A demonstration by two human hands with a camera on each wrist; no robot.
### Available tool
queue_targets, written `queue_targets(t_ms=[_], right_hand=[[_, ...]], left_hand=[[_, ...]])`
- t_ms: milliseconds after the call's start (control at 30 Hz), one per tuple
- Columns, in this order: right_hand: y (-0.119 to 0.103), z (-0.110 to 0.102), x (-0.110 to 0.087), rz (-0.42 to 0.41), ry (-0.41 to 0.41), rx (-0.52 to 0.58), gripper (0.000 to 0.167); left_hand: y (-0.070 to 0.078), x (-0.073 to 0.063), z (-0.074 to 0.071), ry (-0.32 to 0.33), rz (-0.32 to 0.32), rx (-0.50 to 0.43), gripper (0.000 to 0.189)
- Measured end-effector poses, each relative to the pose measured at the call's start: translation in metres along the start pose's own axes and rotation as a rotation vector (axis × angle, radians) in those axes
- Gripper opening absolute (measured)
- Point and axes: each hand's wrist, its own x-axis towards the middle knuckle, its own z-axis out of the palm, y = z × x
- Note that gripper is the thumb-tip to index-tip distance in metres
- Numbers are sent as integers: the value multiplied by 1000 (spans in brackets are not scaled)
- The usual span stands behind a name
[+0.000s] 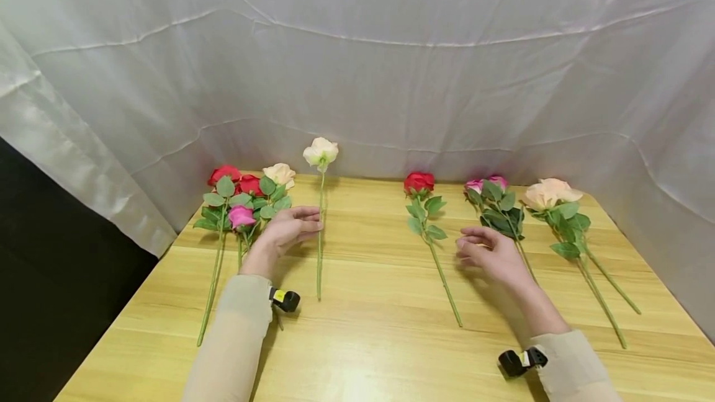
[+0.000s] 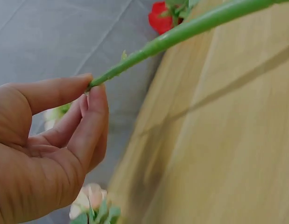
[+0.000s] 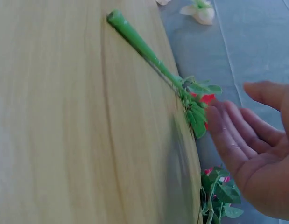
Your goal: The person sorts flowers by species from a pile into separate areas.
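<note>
My left hand (image 1: 286, 229) pinches the stem of a creamy white rose (image 1: 321, 154) between thumb and fingertips. In the head view the bloom is at the top and the bare stem hangs down; the left wrist view shows the green stem (image 2: 158, 44) close up, running from the fingertips. My right hand (image 1: 493, 257) hovers over the table with loosely bent fingers and nothing in them. Just left of it lies a single red rose (image 1: 419, 183) with green leaves, its stem (image 3: 139, 44) pointing toward the near side. Hand and rose appear apart.
At the left lie red roses (image 1: 224, 172), a pink rose (image 1: 241, 216) and a cream rose (image 1: 280, 174), bunched together. Pink roses (image 1: 493, 186) and peach roses (image 1: 552, 193) lie at the right. A grey-white curtain (image 1: 357, 79) hangs behind the wooden table (image 1: 357, 327).
</note>
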Motion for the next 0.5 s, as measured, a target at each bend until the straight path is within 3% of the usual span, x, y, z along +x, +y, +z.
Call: queue_targets(t_ms=[267, 500], right_hand=[[-6, 7, -3, -123, 135, 109, 49], [-11, 28, -5, -191, 128, 174, 42]], left_hand=[[10, -3, 35, -40, 130, -118, 55], [14, -13, 69, -59, 185, -113, 52]])
